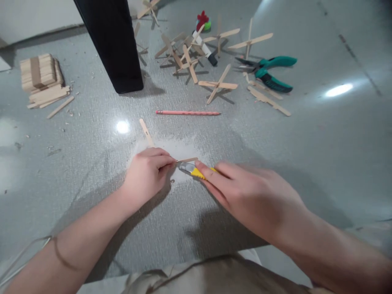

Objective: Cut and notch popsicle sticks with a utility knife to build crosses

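Cutter (199, 173) yellow; stick (188, 159) pale tan; pliers (262, 72) teal, black; pencil (188, 113) pink.

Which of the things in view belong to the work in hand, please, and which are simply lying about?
Belonging to the work:
yellow knife, in the right hand
wooden stick, in the left hand
bundled sticks and crossed-stick pieces, probably, being similar sticks

Lying unused now, perhaps unrelated:
pink pencil
green-handled pliers
white tube
red-and-green object
black object

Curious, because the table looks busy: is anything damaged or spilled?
Yes: near the green pliers, one wooden stick has a jagged edge, as if broken. A pale patch, perhaps dust, lies by the left hand.
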A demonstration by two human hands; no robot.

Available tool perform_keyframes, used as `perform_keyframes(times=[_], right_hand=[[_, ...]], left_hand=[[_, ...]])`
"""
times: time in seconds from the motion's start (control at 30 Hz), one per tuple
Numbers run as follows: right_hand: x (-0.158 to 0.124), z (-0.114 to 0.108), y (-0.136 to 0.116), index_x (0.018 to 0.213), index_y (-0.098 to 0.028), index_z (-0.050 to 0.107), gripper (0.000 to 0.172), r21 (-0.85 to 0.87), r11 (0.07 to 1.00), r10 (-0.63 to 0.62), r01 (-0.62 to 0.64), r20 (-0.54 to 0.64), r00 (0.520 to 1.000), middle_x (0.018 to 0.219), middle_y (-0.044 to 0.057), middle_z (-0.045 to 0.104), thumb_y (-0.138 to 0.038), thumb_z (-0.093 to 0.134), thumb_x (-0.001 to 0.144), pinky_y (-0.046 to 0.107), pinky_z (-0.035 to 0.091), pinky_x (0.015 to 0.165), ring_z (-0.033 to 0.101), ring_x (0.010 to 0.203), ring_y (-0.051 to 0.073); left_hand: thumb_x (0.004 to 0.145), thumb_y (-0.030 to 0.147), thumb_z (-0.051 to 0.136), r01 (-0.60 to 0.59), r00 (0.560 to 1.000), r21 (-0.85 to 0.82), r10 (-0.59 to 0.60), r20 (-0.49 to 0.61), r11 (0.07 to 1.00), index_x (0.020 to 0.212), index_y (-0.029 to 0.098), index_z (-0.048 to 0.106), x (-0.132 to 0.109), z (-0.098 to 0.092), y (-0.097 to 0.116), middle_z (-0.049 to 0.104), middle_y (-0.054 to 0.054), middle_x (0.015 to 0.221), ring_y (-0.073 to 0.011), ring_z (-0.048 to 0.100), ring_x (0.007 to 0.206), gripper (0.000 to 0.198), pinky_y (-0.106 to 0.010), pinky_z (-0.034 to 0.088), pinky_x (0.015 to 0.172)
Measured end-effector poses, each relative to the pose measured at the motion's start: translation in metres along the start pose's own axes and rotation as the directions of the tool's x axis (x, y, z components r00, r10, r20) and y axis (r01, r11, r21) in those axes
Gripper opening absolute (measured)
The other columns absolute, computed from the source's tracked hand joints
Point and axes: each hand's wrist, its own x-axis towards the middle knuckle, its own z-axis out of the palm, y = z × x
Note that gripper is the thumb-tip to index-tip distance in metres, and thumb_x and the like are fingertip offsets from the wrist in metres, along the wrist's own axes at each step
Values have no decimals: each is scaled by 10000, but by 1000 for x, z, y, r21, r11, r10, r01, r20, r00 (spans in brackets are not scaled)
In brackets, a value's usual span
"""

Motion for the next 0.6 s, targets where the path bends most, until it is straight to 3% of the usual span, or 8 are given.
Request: perform_keyframes(times=[0.27, 0.6], right_hand=[[-8, -5, -12, 1204, -170, 733, 336, -55, 998, 40, -37, 42, 998, 604, -11, 539, -144, 505, 959, 319, 283, 491, 482, 470, 142], [-19, -17, -17, 1228, -135, 700, 356, 61, 998, 18, -15, -39, 999, 687, 3, 610, -91, 459, 970, 314, 388, 538, 572, 508, 140]], left_hand=[[866, 54, 544, -14, 1000, 55, 16, -26, 998, 799, 191, 747, 0, 4, 5, 755, -41, 838, -162, 686, 749, 253, -287, 531, 659], [892, 83, 552, -29, 998, 101, 35, -54, 994, 810, 185, 730, 0, 4, 7, 756, -33, 831, -155, 696, 747, 220, -281, 562, 669]])
